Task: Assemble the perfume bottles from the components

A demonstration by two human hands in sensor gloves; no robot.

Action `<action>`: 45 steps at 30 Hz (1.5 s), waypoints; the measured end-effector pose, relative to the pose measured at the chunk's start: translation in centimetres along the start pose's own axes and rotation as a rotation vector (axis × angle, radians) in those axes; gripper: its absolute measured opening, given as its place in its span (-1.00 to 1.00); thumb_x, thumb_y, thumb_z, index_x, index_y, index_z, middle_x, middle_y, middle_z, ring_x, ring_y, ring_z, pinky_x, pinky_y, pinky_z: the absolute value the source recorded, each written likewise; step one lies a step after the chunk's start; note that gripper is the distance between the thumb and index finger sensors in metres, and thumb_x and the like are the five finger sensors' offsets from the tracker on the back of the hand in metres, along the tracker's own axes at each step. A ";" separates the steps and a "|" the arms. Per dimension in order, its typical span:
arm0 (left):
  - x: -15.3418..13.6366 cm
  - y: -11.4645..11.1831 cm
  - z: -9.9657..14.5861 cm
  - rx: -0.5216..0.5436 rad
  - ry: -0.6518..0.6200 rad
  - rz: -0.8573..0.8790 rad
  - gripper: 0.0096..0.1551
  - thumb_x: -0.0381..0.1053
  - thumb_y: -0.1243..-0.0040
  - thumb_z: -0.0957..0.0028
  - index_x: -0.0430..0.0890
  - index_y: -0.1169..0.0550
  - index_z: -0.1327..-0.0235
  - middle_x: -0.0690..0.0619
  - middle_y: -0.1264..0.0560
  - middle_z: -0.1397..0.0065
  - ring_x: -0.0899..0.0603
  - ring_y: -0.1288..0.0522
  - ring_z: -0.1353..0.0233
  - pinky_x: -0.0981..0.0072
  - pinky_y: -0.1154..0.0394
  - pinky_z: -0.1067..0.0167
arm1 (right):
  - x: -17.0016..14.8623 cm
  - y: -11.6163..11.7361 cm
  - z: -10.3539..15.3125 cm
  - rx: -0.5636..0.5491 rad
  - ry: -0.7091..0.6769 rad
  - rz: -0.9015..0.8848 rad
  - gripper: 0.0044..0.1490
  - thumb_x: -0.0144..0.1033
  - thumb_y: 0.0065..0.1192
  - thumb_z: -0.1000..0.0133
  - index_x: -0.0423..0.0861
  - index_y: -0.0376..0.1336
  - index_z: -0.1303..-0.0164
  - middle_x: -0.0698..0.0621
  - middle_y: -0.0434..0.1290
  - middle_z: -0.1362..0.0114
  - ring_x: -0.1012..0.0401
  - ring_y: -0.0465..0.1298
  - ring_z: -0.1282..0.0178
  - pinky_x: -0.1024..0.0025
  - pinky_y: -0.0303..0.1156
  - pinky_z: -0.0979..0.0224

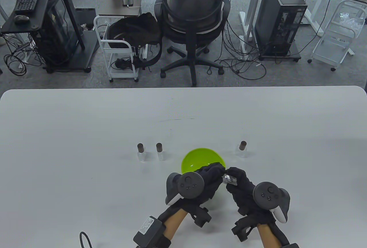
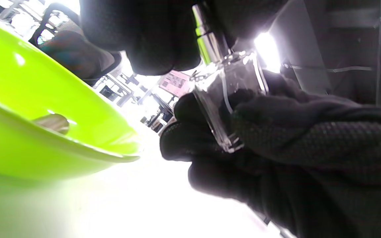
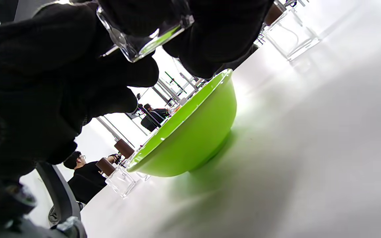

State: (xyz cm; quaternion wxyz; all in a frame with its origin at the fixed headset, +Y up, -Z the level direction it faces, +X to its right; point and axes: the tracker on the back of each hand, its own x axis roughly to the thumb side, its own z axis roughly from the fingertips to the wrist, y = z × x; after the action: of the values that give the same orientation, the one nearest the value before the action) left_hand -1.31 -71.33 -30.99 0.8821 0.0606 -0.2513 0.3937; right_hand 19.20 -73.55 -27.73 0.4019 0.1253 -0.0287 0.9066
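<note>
Behind the white table [image 1: 86,122] lies an office floor with a swivel chair [image 1: 192,16], computer towers and loose cables. On the table stand three finished perfume bottles with brown caps: two side by side left of the green bowl [image 1: 197,156], at [image 1: 141,152] and [image 1: 160,152], and one to its right [image 1: 242,149]. The bowl sits just beyond the hands, and the left wrist view shows a small metal part [image 2: 53,123] lying inside it.

Both hands meet over the near rim of the bowl. The right hand [image 1: 240,186] has its fingers curled round a clear square glass bottle [image 1: 229,179], holding it tilted with the neck toward the left. The left hand [image 1: 210,177] pinches a silver spray pump [image 2: 207,39] at the bottle's neck; the left wrist view shows its thin tube already running down inside the glass.

The step in hand looks like seating the pump on a fourth bottle. Whether the collar is fully home on the neck cannot be told, since the fingers cover the joint. The next move likely calls for pressing or twisting the pump straight down along the neck while the right hand keeps the bottle from turning, then finding a brown cap; none is visible loose on the table.
</note>
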 end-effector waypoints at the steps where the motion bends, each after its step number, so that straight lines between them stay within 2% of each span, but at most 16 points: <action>1: 0.1 0.1 0.0 0.015 0.036 0.010 -0.47 0.06 0.05 -0.23 -0.07 -0.40 -0.43 -0.12 -0.52 -0.43 -0.19 -0.64 -0.30 0.20 -0.56 -0.24 | 0.1 0.1 0.0 0.002 -0.003 0.005 -0.25 -0.31 0.08 -0.21 -0.12 -0.09 -0.57 -0.09 0.26 -0.65 0.01 0.53 -0.57 0.09 0.49 -0.59; 5: 0.5 0.2 -0.2 -0.004 0.158 -0.073 -0.31 0.16 0.06 -0.23 -0.24 -0.39 -0.47 -0.12 -0.63 -0.28 -0.17 -0.71 -0.09 0.25 -0.59 -0.07 | 0.7 0.0 0.1 -0.013 -0.017 0.013 -0.25 -0.30 0.07 -0.22 -0.11 -0.10 -0.58 -0.08 0.25 -0.65 0.02 0.52 -0.58 0.11 0.49 -0.60; 7: 0.6 0.2 -0.2 -0.035 0.177 -0.127 -0.37 0.21 0.08 -0.22 -0.19 -0.54 -0.27 -0.04 -0.71 -0.07 -0.11 -0.72 0.05 0.28 -0.59 0.01 | 0.4 0.0 0.0 -0.018 -0.008 0.006 -0.25 -0.30 0.08 -0.22 -0.11 -0.09 -0.58 -0.08 0.26 -0.65 0.02 0.53 -0.58 0.11 0.49 -0.59; 9: 0.7 0.2 -0.2 -0.028 0.163 -0.135 -0.40 0.20 0.03 -0.20 -0.17 -0.56 -0.24 0.04 -0.71 0.05 -0.06 -0.70 0.13 0.31 -0.58 0.05 | 0.2 0.1 0.0 -0.012 0.001 -0.012 -0.25 -0.30 0.08 -0.21 -0.11 -0.08 -0.57 -0.09 0.26 -0.65 0.01 0.53 -0.57 0.10 0.49 -0.59; 11: 0.8 0.3 -0.2 -0.019 0.082 -0.126 -0.45 0.12 -0.05 -0.18 -0.15 -0.52 -0.31 0.01 -0.69 0.01 -0.05 -0.68 0.07 0.31 -0.57 -0.01 | 0.0 0.1 0.0 -0.006 0.009 -0.024 -0.25 -0.30 0.08 -0.21 -0.11 -0.09 -0.57 -0.08 0.26 -0.65 0.02 0.53 -0.57 0.10 0.50 -0.59; 15: 0.9 0.4 -0.1 -0.032 -0.021 -0.076 -0.57 -0.04 -0.17 -0.14 0.06 -0.47 -0.29 -0.02 -0.51 -0.47 -0.19 -0.58 -0.36 0.19 -0.50 -0.30 | -0.1 0.1 -0.1 -0.002 0.018 -0.043 -0.25 -0.30 0.08 -0.22 -0.11 -0.09 -0.58 -0.08 0.26 -0.66 0.02 0.52 -0.58 0.10 0.49 -0.59; 17: 0.8 0.3 -0.1 -0.034 -0.019 -0.053 -0.60 -0.04 -0.18 -0.15 0.04 -0.48 -0.26 -0.07 -0.48 -0.51 -0.21 -0.57 -0.40 0.16 -0.50 -0.33 | -0.1 0.1 0.0 -0.009 0.017 -0.030 -0.25 -0.30 0.08 -0.21 -0.11 -0.09 -0.57 -0.08 0.25 -0.65 0.02 0.53 -0.57 0.10 0.49 -0.59; 21: 0.3 0.6 -0.1 0.011 0.074 0.016 -0.54 0.08 -0.08 -0.21 -0.05 -0.47 -0.31 -0.15 -0.54 -0.40 -0.19 -0.66 -0.26 0.25 -0.59 -0.17 | 0.2 0.0 0.0 -0.020 0.000 -0.007 -0.25 -0.30 0.07 -0.22 -0.11 -0.10 -0.57 -0.08 0.25 -0.66 0.02 0.52 -0.58 0.11 0.49 -0.60; 23: 0.3 0.7 -0.3 -0.012 0.168 0.028 -0.35 0.14 -0.08 -0.21 -0.23 -0.43 -0.42 -0.14 -0.62 -0.30 -0.18 -0.72 -0.13 0.27 -0.61 -0.04 | 0.5 0.0 0.1 -0.030 -0.018 0.021 -0.25 -0.29 0.07 -0.22 -0.11 -0.10 -0.58 -0.08 0.25 -0.66 0.02 0.52 -0.58 0.11 0.49 -0.60; 26: 0.3 0.9 -0.4 -0.082 0.208 -0.022 -0.40 0.20 -0.02 -0.24 -0.21 -0.57 -0.25 -0.06 -0.73 -0.06 -0.12 -0.74 0.06 0.31 -0.61 0.07 | 0.6 0.0 0.1 -0.040 -0.023 0.046 -0.25 -0.29 0.07 -0.22 -0.11 -0.10 -0.57 -0.08 0.25 -0.66 0.02 0.53 -0.58 0.11 0.49 -0.60; 28: 0.5 0.9 -0.4 -0.071 0.182 -0.039 -0.42 0.15 -0.06 -0.21 -0.22 -0.58 -0.24 0.00 -0.73 0.04 -0.08 -0.72 0.12 0.33 -0.59 0.07 | 0.5 0.1 0.1 -0.034 -0.020 0.045 -0.25 -0.30 0.08 -0.21 -0.11 -0.09 -0.57 -0.08 0.25 -0.65 0.02 0.52 -0.58 0.11 0.49 -0.60; 30: 0.7 0.9 -0.4 -0.065 0.113 -0.056 -0.47 0.09 -0.09 -0.18 -0.15 -0.53 -0.31 -0.04 -0.69 -0.02 -0.09 -0.69 0.04 0.30 -0.56 -0.01 | 0.4 0.1 0.1 -0.027 -0.013 0.022 -0.25 -0.30 0.08 -0.21 -0.11 -0.09 -0.57 -0.08 0.25 -0.66 0.02 0.53 -0.58 0.11 0.49 -0.60; 33: 1.0 0.9 -0.3 -0.083 0.017 -0.060 -0.56 -0.04 -0.19 -0.13 0.06 -0.48 -0.29 -0.04 -0.54 -0.40 -0.20 -0.60 -0.29 0.17 -0.49 -0.29 | 0.1 0.0 0.0 -0.026 -0.001 -0.014 -0.25 -0.30 0.08 -0.21 -0.11 -0.09 -0.57 -0.08 0.25 -0.66 0.02 0.52 -0.58 0.10 0.49 -0.60; 37: 0.9 0.8 -0.1 -0.048 -0.004 -0.067 -0.60 -0.02 -0.19 -0.16 0.07 -0.49 -0.27 -0.02 -0.53 -0.45 -0.17 -0.60 -0.36 0.20 -0.52 -0.31 | 0.0 0.0 0.1 -0.023 -0.001 -0.014 -0.25 -0.30 0.07 -0.21 -0.11 -0.10 -0.57 -0.08 0.25 -0.66 0.02 0.53 -0.58 0.11 0.49 -0.59; 42: 0.3 1.0 -0.2 -0.006 0.129 0.071 -0.38 0.11 -0.05 -0.22 -0.19 -0.42 -0.45 -0.11 -0.60 -0.33 -0.16 -0.70 -0.20 0.28 -0.62 -0.12 | 0.1 0.0 0.1 -0.029 -0.017 -0.014 -0.25 -0.29 0.07 -0.22 -0.10 -0.11 -0.57 -0.07 0.25 -0.66 0.03 0.52 -0.59 0.12 0.49 -0.60; 45: 0.5 0.8 -0.4 -0.092 0.194 -0.008 -0.36 0.21 0.06 -0.24 -0.20 -0.55 -0.30 -0.06 -0.71 -0.14 -0.14 -0.74 -0.03 0.30 -0.61 -0.01 | 0.4 -0.1 0.2 -0.040 -0.017 -0.028 -0.25 -0.29 0.07 -0.22 -0.10 -0.10 -0.57 -0.08 0.25 -0.66 0.03 0.52 -0.58 0.11 0.49 -0.60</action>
State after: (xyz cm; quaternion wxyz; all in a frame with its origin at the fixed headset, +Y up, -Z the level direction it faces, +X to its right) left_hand -1.50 -70.33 -31.15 0.9057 -0.0175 -0.1826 0.3821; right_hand 19.10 -73.23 -27.49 0.4168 0.1255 -0.0486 0.8990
